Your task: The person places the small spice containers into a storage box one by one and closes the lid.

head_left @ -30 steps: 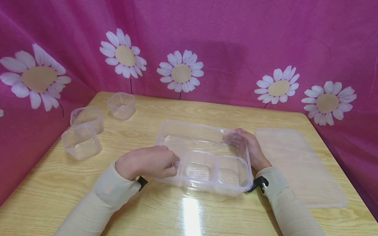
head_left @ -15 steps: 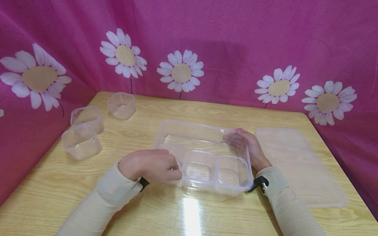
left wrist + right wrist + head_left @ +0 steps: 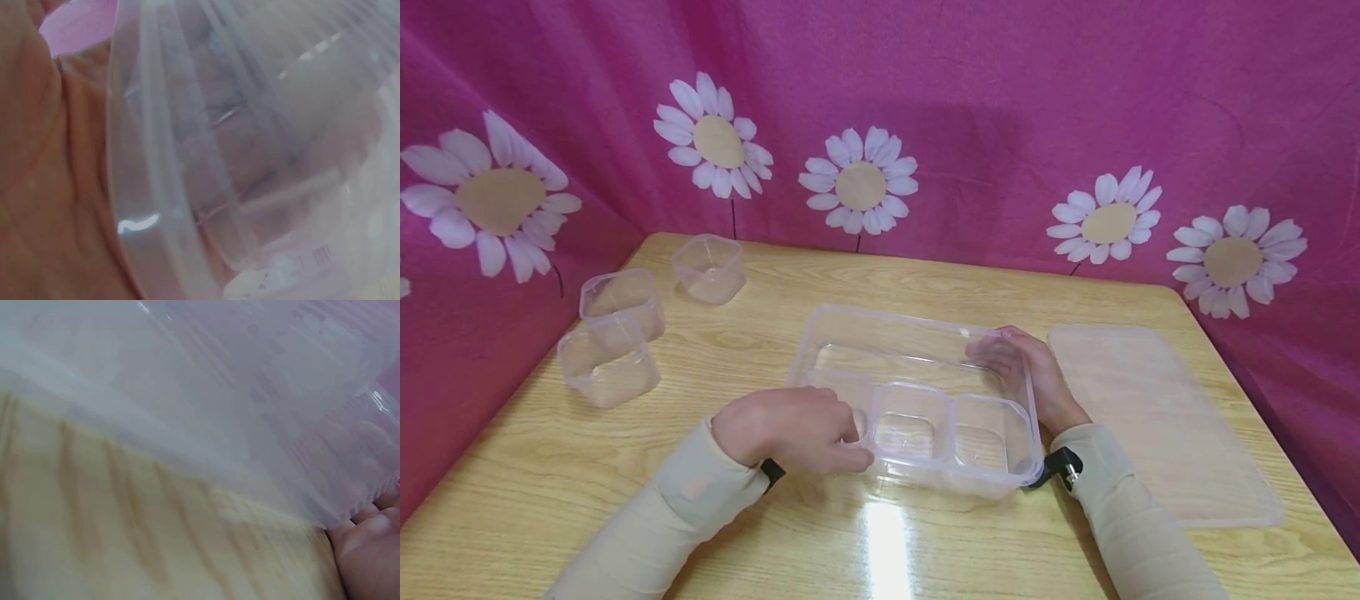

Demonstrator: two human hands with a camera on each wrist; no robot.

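Note:
A clear rectangular plastic food box [image 3: 917, 318] stands on the table before me, its lid off. Along its near side sit two small clear square containers, the middle one [image 3: 910, 421] and the right one [image 3: 992, 433]. My left hand [image 3: 790, 429] reaches over the near left corner and pinches the rim of a third small container [image 3: 842, 385], which sits in line with the other two and is partly hidden by the hand. My right hand [image 3: 1045, 383] holds the box round its far right corner, fingers showing through the clear wall. The left wrist view shows plastic walls beside the palm [image 3: 56, 169].
Two small clear containers, one behind [image 3: 625, 304] and one in front [image 3: 610, 367], stand at the left edge. Another container [image 3: 709, 271] stands at the back left. A flat translucent lid [image 3: 1157, 425] lies at the right. A pink flowered curtain [image 3: 962, 167] borders the table.
My left hand has moved slightly right and toward me, bringing the third small container down into line in the box's near left part. The right hand and box have stayed put.

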